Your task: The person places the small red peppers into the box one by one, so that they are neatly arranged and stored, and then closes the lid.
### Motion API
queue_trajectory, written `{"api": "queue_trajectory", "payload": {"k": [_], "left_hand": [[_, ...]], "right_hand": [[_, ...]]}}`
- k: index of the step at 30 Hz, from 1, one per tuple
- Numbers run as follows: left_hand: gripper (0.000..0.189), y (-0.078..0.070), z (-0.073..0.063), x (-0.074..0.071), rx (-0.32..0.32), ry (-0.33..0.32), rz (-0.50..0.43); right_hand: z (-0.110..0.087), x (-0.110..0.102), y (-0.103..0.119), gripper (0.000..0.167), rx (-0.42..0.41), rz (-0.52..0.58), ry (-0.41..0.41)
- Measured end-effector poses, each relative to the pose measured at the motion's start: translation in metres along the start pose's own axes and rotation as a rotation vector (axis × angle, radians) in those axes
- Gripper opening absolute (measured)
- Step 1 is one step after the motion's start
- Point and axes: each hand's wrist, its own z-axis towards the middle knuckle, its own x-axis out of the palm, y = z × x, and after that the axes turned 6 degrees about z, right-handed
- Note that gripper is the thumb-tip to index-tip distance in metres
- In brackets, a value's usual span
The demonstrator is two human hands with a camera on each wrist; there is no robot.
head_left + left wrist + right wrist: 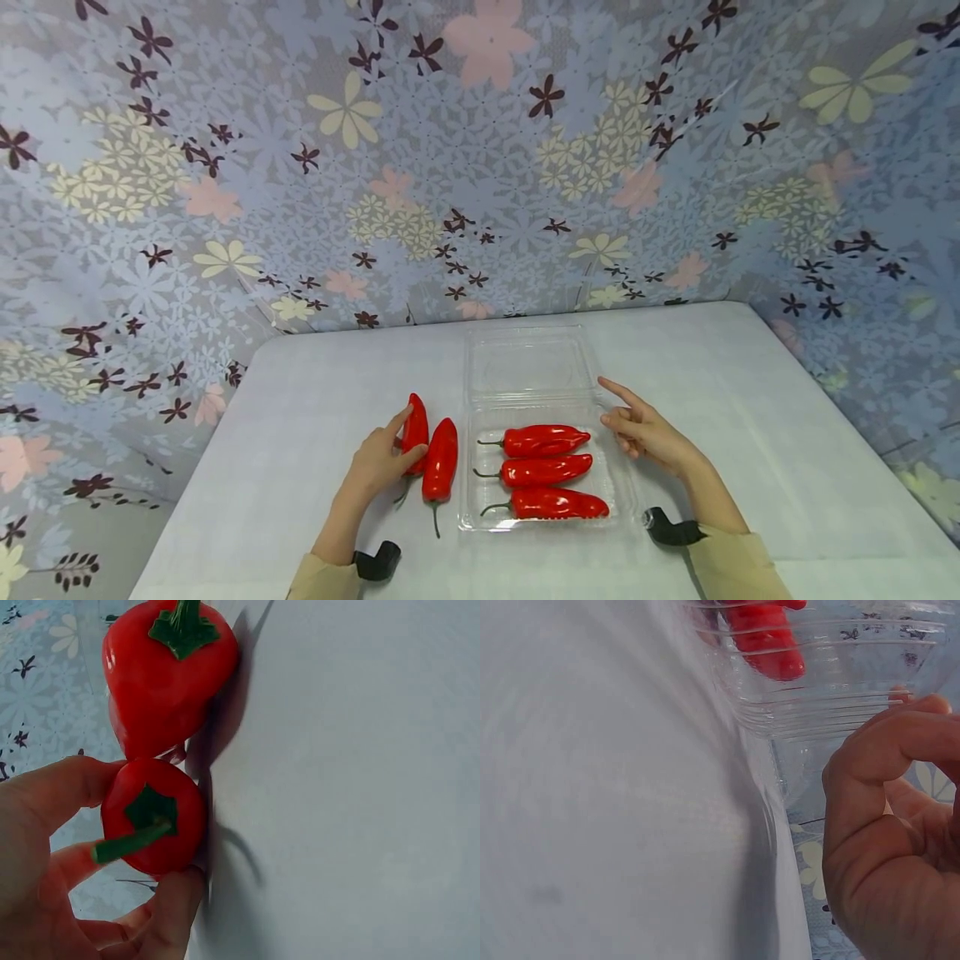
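My left hand (381, 457) pinches a red pepper (416, 427) with a green stem, left of the clear plastic clamshell box (468, 467). In the left wrist view, thumb and fingers lie on opposite sides of this pepper (187, 825), which rests on the table. A second loose red pepper (441, 460) lies right beside it. Inside the box's base, three red peppers (546, 471) lie crosswise in a stack of rows, stems to the left. Close to the box's right edge, my right hand (648, 433) holds nothing; its index finger is extended and the other fingers are loosely bent.
The box's clear lid (528, 360) lies folded back toward the wall. A white cloth covers the table (345, 375), and a flowered curtain (480, 167) hangs behind it. Black wrist cameras (377, 561) sit under both wrists.
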Motion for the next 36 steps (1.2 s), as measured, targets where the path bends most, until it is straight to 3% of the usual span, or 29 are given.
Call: {"api": "queue_trajectory", "payload": {"k": [10, 16, 21, 26, 30, 36], "left_hand": [[0.067, -0.003, 0.005, -0.004, -0.033, 0.069, -0.016], [0.066, 0.002, 0.005, -0.004, -0.051, 0.086, -0.08], [0.066, 0.008, 0.004, -0.011, -0.067, 0.058, -0.225], [0.067, 0.012, 0.004, -0.028, -0.081, 0.068, -0.456], [0.067, 0.014, 0.005, -0.042, -0.031, 0.096, -0.601], [0.068, 0.008, 0.009, -0.064, 0.079, 0.135, -0.663]], "right_hand": [[0.0, 0.0, 0.001, 0.071, 0.008, 0.002, -0.006], [-0.001, 0.001, 0.001, 0.071, 0.01, 0.007, -0.006], [-0.001, -0.001, 0.0, 0.071, 0.004, 0.011, -0.003], [-0.001, -0.001, -0.001, 0.07, -0.002, 0.015, -0.004], [-0.001, -0.001, -0.001, 0.07, 0.003, 0.016, 0.001], [-0.001, 0.0, -0.001, 0.07, 0.008, 0.014, -0.008]]}}
